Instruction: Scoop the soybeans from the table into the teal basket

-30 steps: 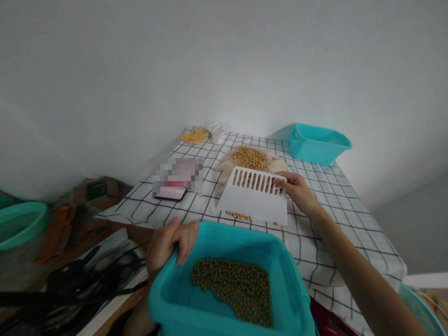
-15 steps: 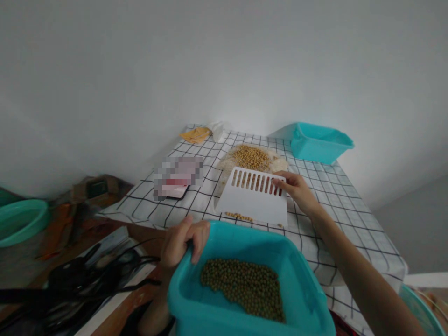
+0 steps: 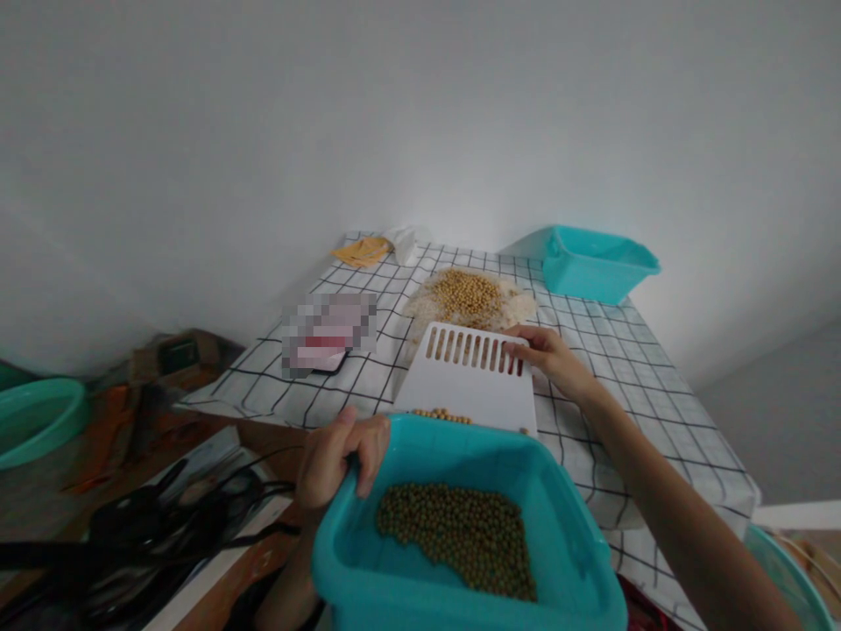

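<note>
While right fingers (image 3: 529, 334) pinch plate (image 3: 469, 390), left (image 3: 373, 443) clasping tub (image 3: 570, 526)

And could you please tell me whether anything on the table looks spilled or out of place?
A short row of tan beans lies along the near edge of the white slotted panel, apart from the main pile, so they look stray.

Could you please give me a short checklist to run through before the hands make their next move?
1. Left hand gripping the near teal bin by its rim: ok.
2. Right hand holding the white slotted board at its right side: ok.
3. Dark beans lying inside the near bin: ok.
4. Board free of loose beans: not ok; yellow beans lie by its near edge.
5. Board's near edge touching the bin: cannot tell.
6. Far teal bin empty: cannot tell; its floor is hidden.
</note>
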`<state>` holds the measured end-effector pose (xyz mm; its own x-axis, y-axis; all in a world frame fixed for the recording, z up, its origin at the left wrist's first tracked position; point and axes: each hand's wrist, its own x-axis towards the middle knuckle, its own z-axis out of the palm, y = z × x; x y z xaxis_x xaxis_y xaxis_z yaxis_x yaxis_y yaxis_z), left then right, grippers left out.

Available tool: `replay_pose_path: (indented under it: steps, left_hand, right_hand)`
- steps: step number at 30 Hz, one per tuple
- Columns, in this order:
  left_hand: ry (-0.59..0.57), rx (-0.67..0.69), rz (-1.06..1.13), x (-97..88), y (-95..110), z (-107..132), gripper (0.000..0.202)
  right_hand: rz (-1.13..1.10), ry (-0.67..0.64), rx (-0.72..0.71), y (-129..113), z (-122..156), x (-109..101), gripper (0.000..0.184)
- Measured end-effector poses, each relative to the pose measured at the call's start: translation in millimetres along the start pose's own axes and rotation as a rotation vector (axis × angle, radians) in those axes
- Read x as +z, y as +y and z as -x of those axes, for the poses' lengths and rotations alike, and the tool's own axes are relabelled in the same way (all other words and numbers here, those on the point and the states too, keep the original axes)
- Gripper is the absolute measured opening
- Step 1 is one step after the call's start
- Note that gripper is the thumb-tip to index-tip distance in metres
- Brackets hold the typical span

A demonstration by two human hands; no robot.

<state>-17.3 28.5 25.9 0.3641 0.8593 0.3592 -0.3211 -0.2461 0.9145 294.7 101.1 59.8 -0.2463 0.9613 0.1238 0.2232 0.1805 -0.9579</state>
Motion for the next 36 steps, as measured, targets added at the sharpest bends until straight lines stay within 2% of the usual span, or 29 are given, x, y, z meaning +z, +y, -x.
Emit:
replay_pose_path:
  steps: [13, 19, 25, 30, 34, 36]
  left_hand:
    - [0.010, -0.002, 0.033, 1.2, 0.3, 0.1, 0.070]
    - [-0.054, 0.002, 0.015, -1.7, 1.0, -2.0, 0.070]
    - [0.003, -0.010, -0.010, -0.4, 1.3, 0.9, 0.071]
    - [-0.043, 0.016, 0.013, -1.8, 0.2, 0.1, 0.070]
    - [-0.034, 0.022, 0.070, -3.1, 0.7, -0.8, 0.070]
    - [-0.042, 0.013, 0.087, -1.6, 0.6, -1.2, 0.070]
  right_hand:
    - [-0.047, -0.010, 0.000, 4.7, -0.5, 4.0, 0.031]
    - [-0.121, -0.002, 0.003, 1.5, 0.4, 2.5, 0.026]
    - [-0.209, 0.103, -0.014, -3.0, 2.3, -1.8, 0.029]
    - [-0.223, 0.209, -0.032, -3.3, 0.7, -4.4, 0.026]
    - [-0.256, 0.306, -0.030, -0.7, -1.5, -7.6, 0.023]
    - [-0.254, 0.308, -0.030, 0.3, -1.7, -10.3, 0.022]
